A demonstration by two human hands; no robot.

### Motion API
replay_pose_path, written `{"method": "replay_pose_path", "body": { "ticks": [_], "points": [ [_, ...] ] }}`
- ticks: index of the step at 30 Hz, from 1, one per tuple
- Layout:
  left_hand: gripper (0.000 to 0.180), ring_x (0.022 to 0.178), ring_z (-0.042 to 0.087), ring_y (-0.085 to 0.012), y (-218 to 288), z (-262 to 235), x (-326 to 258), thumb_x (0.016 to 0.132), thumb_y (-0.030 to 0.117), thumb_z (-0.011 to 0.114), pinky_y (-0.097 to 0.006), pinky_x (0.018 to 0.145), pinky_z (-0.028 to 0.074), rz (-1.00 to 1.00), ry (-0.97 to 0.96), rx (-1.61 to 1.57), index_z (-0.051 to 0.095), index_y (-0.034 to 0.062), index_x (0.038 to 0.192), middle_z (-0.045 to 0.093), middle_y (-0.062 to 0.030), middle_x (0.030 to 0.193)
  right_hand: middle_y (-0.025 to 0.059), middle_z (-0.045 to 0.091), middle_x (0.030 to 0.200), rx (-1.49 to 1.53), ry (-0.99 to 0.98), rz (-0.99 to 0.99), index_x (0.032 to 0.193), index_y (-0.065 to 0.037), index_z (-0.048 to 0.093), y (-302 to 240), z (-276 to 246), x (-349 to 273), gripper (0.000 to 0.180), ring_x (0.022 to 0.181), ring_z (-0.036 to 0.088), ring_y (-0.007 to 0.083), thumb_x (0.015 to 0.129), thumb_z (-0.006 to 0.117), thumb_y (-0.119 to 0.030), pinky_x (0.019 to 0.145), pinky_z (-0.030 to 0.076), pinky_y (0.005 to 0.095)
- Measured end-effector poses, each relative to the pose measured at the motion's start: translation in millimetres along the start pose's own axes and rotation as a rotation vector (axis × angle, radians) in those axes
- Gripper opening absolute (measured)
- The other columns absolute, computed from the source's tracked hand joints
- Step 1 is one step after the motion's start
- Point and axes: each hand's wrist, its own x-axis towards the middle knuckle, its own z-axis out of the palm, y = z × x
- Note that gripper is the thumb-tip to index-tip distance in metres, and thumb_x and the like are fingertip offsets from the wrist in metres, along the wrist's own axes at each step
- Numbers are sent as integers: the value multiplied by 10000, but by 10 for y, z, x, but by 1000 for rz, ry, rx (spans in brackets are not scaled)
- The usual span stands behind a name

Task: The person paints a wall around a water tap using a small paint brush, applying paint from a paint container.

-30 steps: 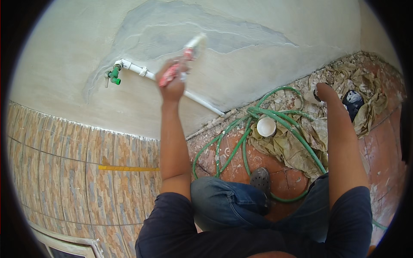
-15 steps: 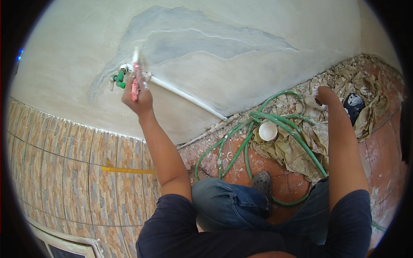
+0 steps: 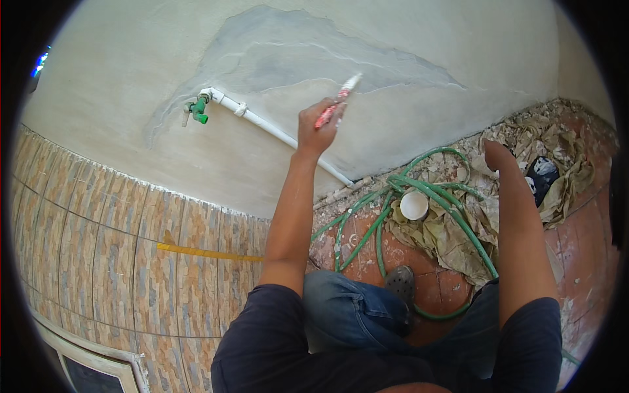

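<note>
My left hand [image 3: 319, 124] is closed around the red, paint-smeared handle of a paintbrush [image 3: 341, 99]. The brush's white tip points up and right, in front of the lower edge of a grey patch [image 3: 282, 62] on the pale wall. Below and left of the brush, a white pipe [image 3: 278, 133] slants along the wall from a green tap [image 3: 199, 110]. My right hand [image 3: 500, 157] is out to the right, bent downward above a crumpled, stained sheet [image 3: 524, 131]. Its fingers are hidden, so whether it holds anything does not show.
A white round container [image 3: 413, 205] stands among loops of green hose [image 3: 458, 223] on the reddish tiled floor. A black-and-white bundle [image 3: 542, 175] lies on the sheet. Stone-look tiles [image 3: 118, 262] and a yellow L-shaped square [image 3: 209, 253] are at left. My shoe [image 3: 400, 283] is near the hose.
My left hand has carried the paintbrush rightward, from beside the green tap to the right of the pipe's upper stretch. My right hand stays nearly in place. The view has shifted slightly.
</note>
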Motion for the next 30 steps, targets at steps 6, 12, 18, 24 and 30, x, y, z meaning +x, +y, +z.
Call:
{"method": "replay_pose_path", "body": {
  "ticks": [6, 12, 18, 24, 30],
  "points": [
    [83, 532, 559, -138, -100, -999, 80, 804, 85, 618, -261, 514, 438, -18, 378, 362, 643, 16, 844, 598, -97, 621, 232, 586, 1015, 20, -23, 33, 952, 11, 566, 160, -22, -7, 205, 946, 571, 353, 761, 543, -59, 785, 470, 401],
    [100, 539, 541, -103, 370, -1695, 93, 820, 93, 620, -235, 511, 427, 23, 727, 450, 644, 0, 844, 604, -58, 637, 228, 605, 953, -7, -95, 17, 877, 20, 598, 181, 85, 71, 172, 905, 584, 367, 778, 513, -92, 763, 476, 419],
    [111, 640, 555, -84, 303, -720, 114, 832, 52, 599, -219, 584, 450, -46, 165, -55, 633, -20, 909, 618, -41, 753, 237, 605, 913, 64, 4, -2, 867, 28, 597, -40, 79, 12, 287, 878, 583, 378, 858, 492, -240, 764, 465, 423],
    [131, 619, 558, -70, 11, -147, -6, 814, 70, 615, -202, 571, 449, -184, 50, -109, 640, -28, 896, 617, -46, 687, 217, 597, 1013, 62, -68, 59, 948, 8, 605, -117, -104, -83, 292, 952, 569, 362, 852, 511, -251, 820, 454, 424],
    [130, 628, 567, -79, -109, -1121, 53, 820, 113, 626, -222, 587, 447, -211, 398, 156, 644, -4, 873, 631, -57, 701, 225, 605, 981, 92, -119, 96, 916, 16, 618, 4, -261, -173, 349, 924, 578, 366, 865, 481, -301, 796, 460, 428]
  ]
}}
